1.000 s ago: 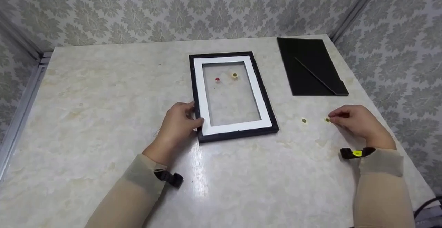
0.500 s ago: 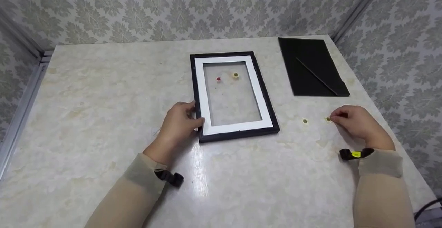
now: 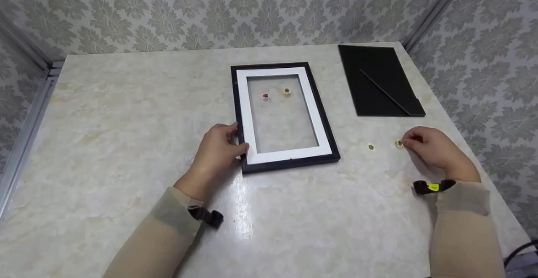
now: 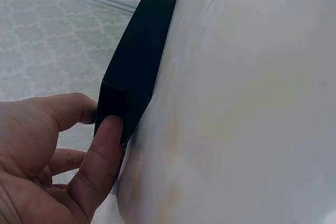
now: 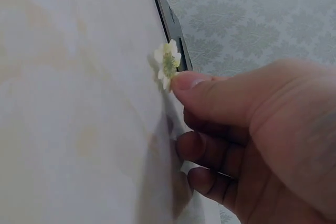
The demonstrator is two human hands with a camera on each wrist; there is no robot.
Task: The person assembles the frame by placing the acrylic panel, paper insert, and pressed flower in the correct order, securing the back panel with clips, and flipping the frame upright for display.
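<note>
A black picture frame (image 3: 291, 161) with a white mat (image 3: 248, 114) lies on the table. My left hand (image 3: 218, 145) holds its left side near the front corner, and in the left wrist view fingers (image 4: 107, 145) press against the black edge. Inside the frame's window are a small red flower (image 3: 265, 96) and a pale yellow flower (image 3: 286, 91). To the right, my right hand (image 3: 433, 147) pinches another small pale yellow flower (image 5: 167, 65) by its petal edge, tilted up. A similar flower (image 3: 370, 147) lies on the table between that hand and the frame.
At the back right lies a black backing board (image 3: 370, 97) with a slanting stand flap (image 3: 384, 93). The marbled table (image 3: 126, 114) meets patterned walls (image 3: 243, 13) at the back and right.
The flower in my right hand has tilted up off the table in the pinch. My left hand and the frame have stayed in place.
</note>
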